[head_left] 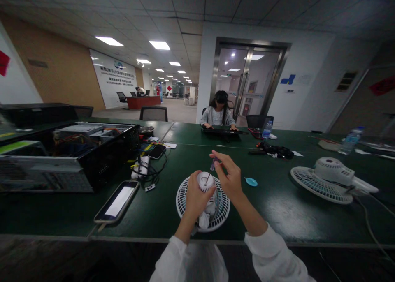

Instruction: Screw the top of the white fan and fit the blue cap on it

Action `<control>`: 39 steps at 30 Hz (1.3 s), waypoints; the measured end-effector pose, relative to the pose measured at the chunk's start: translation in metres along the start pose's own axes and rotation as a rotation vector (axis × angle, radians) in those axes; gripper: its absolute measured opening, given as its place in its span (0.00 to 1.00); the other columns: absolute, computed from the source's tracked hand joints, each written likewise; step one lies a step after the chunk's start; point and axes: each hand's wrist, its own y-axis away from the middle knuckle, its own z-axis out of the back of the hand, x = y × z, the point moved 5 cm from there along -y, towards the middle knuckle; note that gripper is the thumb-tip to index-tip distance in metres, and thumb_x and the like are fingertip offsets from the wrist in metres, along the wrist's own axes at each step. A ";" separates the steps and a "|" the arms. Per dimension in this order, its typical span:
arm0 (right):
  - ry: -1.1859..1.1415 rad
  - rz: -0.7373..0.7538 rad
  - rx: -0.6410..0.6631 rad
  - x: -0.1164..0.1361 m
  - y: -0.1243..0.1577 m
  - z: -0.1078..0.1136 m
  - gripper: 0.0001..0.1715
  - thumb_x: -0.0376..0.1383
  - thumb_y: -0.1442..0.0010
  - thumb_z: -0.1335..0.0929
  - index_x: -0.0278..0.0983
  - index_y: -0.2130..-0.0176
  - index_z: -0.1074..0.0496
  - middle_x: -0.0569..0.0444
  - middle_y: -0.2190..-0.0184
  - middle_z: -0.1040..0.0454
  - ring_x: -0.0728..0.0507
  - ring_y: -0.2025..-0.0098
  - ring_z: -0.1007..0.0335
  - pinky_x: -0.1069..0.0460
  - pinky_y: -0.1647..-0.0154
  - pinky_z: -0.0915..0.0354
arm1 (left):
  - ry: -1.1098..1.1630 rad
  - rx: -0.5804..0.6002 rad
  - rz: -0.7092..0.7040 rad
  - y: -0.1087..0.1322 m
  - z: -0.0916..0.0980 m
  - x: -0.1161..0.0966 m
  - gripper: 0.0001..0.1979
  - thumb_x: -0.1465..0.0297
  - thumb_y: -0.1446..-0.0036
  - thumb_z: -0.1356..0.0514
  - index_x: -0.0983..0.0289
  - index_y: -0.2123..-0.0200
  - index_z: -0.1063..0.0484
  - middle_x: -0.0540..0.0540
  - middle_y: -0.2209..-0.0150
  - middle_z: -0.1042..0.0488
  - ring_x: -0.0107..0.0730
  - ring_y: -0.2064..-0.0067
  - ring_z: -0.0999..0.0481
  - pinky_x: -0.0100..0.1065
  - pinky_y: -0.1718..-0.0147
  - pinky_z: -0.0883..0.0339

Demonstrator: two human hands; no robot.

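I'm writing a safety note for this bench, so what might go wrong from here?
1. The screwdriver in the right hand meets the white housing at a slant; it might slip toward the left hand, which grips that housing.
2. The housing stands above the round grille, so an off-centre push could rock it.
3. The lit phone lies near the edge of the table; a knock might send it over.
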 end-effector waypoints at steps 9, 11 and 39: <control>0.051 -0.021 -0.063 0.003 -0.003 -0.001 0.08 0.36 0.39 0.36 0.39 0.61 0.27 0.53 0.68 0.27 0.46 0.67 0.32 0.50 0.69 0.34 | 0.024 -0.011 0.001 0.001 0.002 -0.003 0.27 0.70 0.55 0.36 0.63 0.51 0.40 0.57 0.52 0.34 0.42 0.48 0.34 0.45 0.47 0.41; -0.001 -0.039 -0.027 0.002 -0.003 -0.003 0.13 0.35 0.37 0.39 0.40 0.56 0.29 0.51 0.62 0.25 0.45 0.61 0.30 0.50 0.66 0.33 | 0.013 -0.003 0.018 0.001 0.002 -0.003 0.27 0.70 0.55 0.36 0.63 0.51 0.40 0.58 0.52 0.34 0.42 0.48 0.34 0.45 0.47 0.41; -0.020 -0.046 -0.047 -0.008 0.016 -0.018 0.18 0.30 0.37 0.43 0.40 0.49 0.35 0.51 0.62 0.27 0.48 0.65 0.29 0.50 0.61 0.31 | 0.067 -0.021 -0.031 0.000 0.002 -0.002 0.26 0.72 0.57 0.37 0.63 0.52 0.39 0.57 0.54 0.33 0.41 0.51 0.32 0.44 0.49 0.40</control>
